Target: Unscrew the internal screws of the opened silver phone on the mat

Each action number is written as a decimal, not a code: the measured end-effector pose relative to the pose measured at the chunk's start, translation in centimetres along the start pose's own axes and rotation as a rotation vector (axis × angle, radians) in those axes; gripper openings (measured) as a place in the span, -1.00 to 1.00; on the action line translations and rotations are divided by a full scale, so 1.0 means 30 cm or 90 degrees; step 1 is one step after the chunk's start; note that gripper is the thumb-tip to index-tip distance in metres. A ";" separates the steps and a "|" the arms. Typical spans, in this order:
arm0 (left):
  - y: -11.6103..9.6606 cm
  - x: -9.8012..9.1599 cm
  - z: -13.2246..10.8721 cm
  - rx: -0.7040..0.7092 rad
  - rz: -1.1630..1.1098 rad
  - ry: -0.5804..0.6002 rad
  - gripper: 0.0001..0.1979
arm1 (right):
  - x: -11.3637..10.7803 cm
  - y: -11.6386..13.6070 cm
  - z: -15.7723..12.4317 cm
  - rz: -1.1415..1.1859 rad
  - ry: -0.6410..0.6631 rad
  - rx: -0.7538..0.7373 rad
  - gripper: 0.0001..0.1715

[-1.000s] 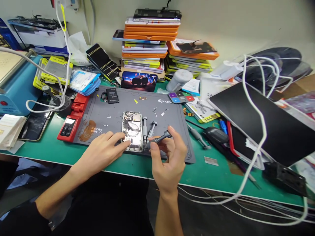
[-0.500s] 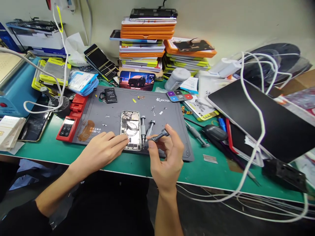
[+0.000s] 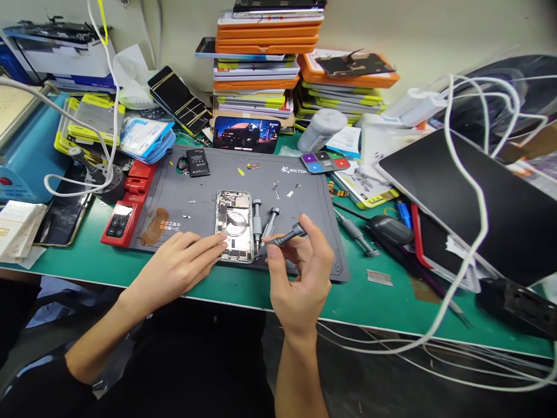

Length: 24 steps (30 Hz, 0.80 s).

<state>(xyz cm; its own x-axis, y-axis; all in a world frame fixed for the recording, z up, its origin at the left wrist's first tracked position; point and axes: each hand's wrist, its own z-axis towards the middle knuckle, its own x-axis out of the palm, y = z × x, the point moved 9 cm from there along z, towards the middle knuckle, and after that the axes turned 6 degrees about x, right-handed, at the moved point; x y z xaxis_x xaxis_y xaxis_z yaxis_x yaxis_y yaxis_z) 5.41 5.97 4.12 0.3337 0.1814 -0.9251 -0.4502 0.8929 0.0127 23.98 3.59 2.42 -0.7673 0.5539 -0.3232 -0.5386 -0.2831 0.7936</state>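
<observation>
The person sits at the near edge of the green bench (image 3: 383, 302), both forearms reaching over a grey mat (image 3: 304, 197) that lies along that edge. On the mat, close to its near side, an opened phone (image 3: 235, 225) lies flat with its insides showing.

The left hand (image 3: 183, 264) rests palm down on the mat, fingers stretched out and loosely together, holding nothing. Its fingertips touch the phone's lower left edge. The right hand (image 3: 300, 278) is raised just to the right of the phone, thumb and fingers pinched around a slim dark screwdriver (image 3: 285, 237). The tool slants down to the left, its tip at the phone's lower right edge. I cannot tell whether the tip touches.

Two spare drivers (image 3: 257, 217) lie on the mat just beside the phone's right side, between it and the right hand. A small black battery (image 3: 198, 162) sits near the mat's far left corner, and a red tool block (image 3: 124, 212) butts against its left edge.

Toward the far edge of the bench a lit phone (image 3: 246, 133) leans before a stack of orange cases (image 3: 265, 52). At the right end a dark tablet (image 3: 470, 197) lies under loops of white cable (image 3: 461, 191).
</observation>
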 end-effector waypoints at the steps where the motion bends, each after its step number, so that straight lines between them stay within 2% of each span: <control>1: 0.004 0.001 -0.003 -0.011 -0.010 0.002 -0.69 | 0.000 0.000 0.000 0.002 0.001 0.002 -0.20; 4: 0.012 -0.001 -0.015 -0.032 -0.044 -0.003 -0.70 | -0.001 -0.002 0.002 0.006 -0.001 0.010 -0.20; 11: 0.037 -0.024 -0.044 -0.089 -0.105 -0.068 -0.68 | -0.002 -0.009 0.002 0.006 0.000 0.021 -0.22; 19: 0.009 0.006 0.002 -0.020 -0.029 0.018 -0.65 | -0.008 -0.002 0.004 -0.006 -0.012 0.007 -0.20; 24: 0.004 0.010 0.011 -0.017 -0.012 0.028 -0.67 | -0.009 0.003 0.004 -0.003 -0.016 0.005 -0.18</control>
<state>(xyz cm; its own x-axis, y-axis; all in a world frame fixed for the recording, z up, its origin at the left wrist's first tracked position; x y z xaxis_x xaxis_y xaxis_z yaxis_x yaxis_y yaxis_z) 5.73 6.27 3.98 0.3060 0.1451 -0.9409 -0.4659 0.8847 -0.0151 24.18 3.49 2.64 -0.7557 0.5749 -0.3138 -0.5390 -0.2738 0.7965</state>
